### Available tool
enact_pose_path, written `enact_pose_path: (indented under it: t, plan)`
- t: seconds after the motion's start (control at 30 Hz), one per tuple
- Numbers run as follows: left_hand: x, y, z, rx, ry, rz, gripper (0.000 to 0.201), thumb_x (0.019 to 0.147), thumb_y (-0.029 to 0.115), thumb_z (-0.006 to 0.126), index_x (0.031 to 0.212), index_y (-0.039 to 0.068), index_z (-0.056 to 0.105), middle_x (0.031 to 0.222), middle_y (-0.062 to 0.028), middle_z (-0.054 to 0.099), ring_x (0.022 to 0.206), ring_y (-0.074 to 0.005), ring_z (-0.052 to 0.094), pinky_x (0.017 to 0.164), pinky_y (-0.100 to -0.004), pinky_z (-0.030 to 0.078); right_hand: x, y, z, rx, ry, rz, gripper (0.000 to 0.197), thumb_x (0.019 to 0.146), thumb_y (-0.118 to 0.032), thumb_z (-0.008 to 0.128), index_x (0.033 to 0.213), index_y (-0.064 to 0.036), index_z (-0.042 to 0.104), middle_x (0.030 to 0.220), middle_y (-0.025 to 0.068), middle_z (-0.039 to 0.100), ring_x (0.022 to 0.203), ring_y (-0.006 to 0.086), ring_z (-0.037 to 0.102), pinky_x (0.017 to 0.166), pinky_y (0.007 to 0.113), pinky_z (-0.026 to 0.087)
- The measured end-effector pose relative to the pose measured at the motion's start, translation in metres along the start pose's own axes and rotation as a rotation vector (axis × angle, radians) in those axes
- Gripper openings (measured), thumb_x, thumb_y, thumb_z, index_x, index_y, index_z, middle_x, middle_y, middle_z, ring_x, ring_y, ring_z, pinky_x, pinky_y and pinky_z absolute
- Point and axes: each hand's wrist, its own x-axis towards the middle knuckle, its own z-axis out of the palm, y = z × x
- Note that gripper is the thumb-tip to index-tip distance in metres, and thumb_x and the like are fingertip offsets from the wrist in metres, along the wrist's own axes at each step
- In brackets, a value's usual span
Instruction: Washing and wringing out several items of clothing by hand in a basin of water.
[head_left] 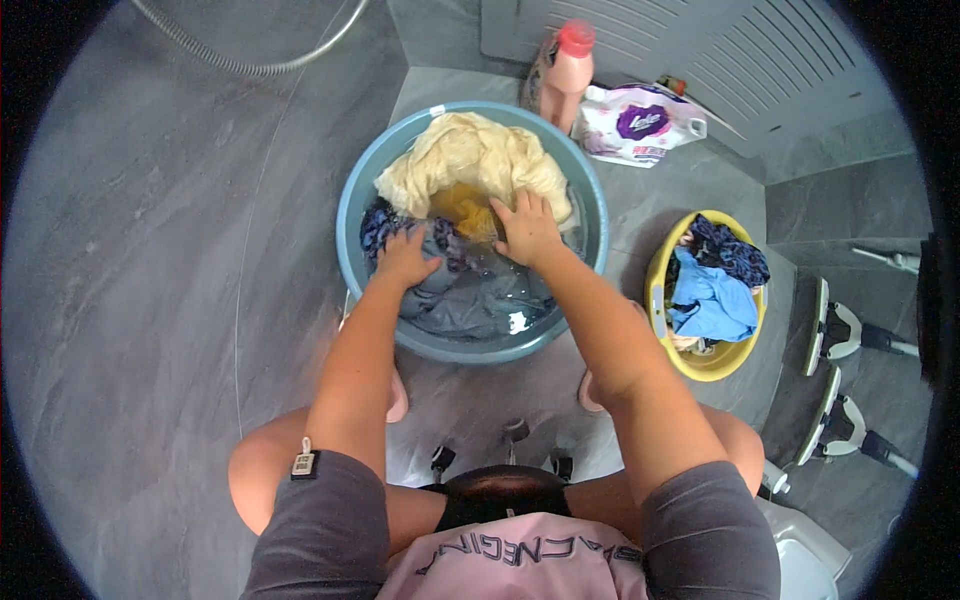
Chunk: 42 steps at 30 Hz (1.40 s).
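Note:
A big round blue basin holds water and soaking laundry in front of me. My left hand rests with spread fingers on a dark blue patterned cloth at the basin's left side. At the right, my right hand is open, its fingertips against the edge of a cream cloth bunched along the far side. Between my hands a yellow cloth lies in the water. Grey-blue fabric is sunk in the near part. Neither hand grips anything that I can see.
A yellow basin with a light blue garment and dark patterned clothes stands to the right. Behind the blue basin are a pink bottle and a white-and-purple pouch. Two mop heads lean at far right. A shower hose hangs upper left.

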Motion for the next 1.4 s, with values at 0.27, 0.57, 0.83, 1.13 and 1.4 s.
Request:
enact_pose_path:
  t: [0.27, 0.57, 0.83, 1.13, 1.4]
  plan:
    - [0.058, -0.003, 0.012, 0.012, -0.194, 0.093, 0.043, 0.078, 0.023, 0.055, 0.12, 0.031, 0.057, 0.146, -0.0143, 0.024, 0.137, -0.0352, 0.014, 0.107, -0.053, 0.019, 0.049, -0.029, 0.098, 0.131, -0.265, 0.07, 0.029, 0.086, -0.023, 0.051, 0.11, -0.0094, 0.06, 0.129, 0.013, 0.047, 0.122, 0.0316, 0.04, 0.099, 0.04, 0.035]
    - [0.056, 0.012, -0.016, 0.176, -0.455, 0.133, 0.038, 0.079, 0.015, 0.05, 0.115, 0.016, 0.061, 0.134, -0.011, 0.045, 0.121, -0.0303, 0.045, 0.101, -0.0509, 0.032, 0.034, 0.041, 0.022, 0.694, -0.328, 0.237, 0.046, 0.077, -0.042, 0.061, 0.089, 0.0017, 0.065, 0.077, 0.0208, 0.064, 0.075, 0.0301, 0.063, 0.071, 0.038, 0.048]
    - [0.028, 0.065, -0.04, -0.25, -0.14, 0.382, 0.093, 0.066, 0.051, 0.071, 0.134, -0.001, 0.034, 0.129, -0.0229, 0.046, 0.119, -0.0347, 0.046, 0.1, -0.0383, 0.036, -0.005, -0.001, -0.169, 1.412, 0.185, 0.375, 0.04, 0.088, -0.038, 0.054, 0.099, 0.0001, 0.06, 0.086, 0.0051, 0.06, 0.077, 0.0147, 0.055, 0.071, 0.03, 0.044]
    - [0.005, 0.128, -0.067, -1.046, 0.236, 0.514, 0.051, 0.079, 0.024, 0.068, 0.121, 0.002, 0.05, 0.106, -0.0143, 0.062, 0.096, -0.021, 0.058, 0.084, -0.0306, 0.045, -0.049, -0.02, -0.213, 1.882, 0.482, 0.321, 0.031, 0.087, -0.036, 0.057, 0.071, -0.0098, 0.052, 0.065, 0.0012, 0.051, 0.061, 0.0137, 0.05, 0.057, 0.028, 0.041]
    - [0.003, 0.085, -0.122, -0.684, 0.188, 0.586, 0.021, 0.082, 0.02, 0.062, 0.091, 0.001, 0.064, 0.076, -0.0118, 0.065, 0.07, -0.0162, 0.06, 0.068, -0.03, 0.048, -0.051, -0.032, -0.23, 2.015, 0.43, 0.296, 0.032, 0.089, -0.038, 0.054, 0.073, -0.0103, 0.052, 0.065, 0.0014, 0.052, 0.058, 0.0159, 0.051, 0.059, 0.029, 0.045]
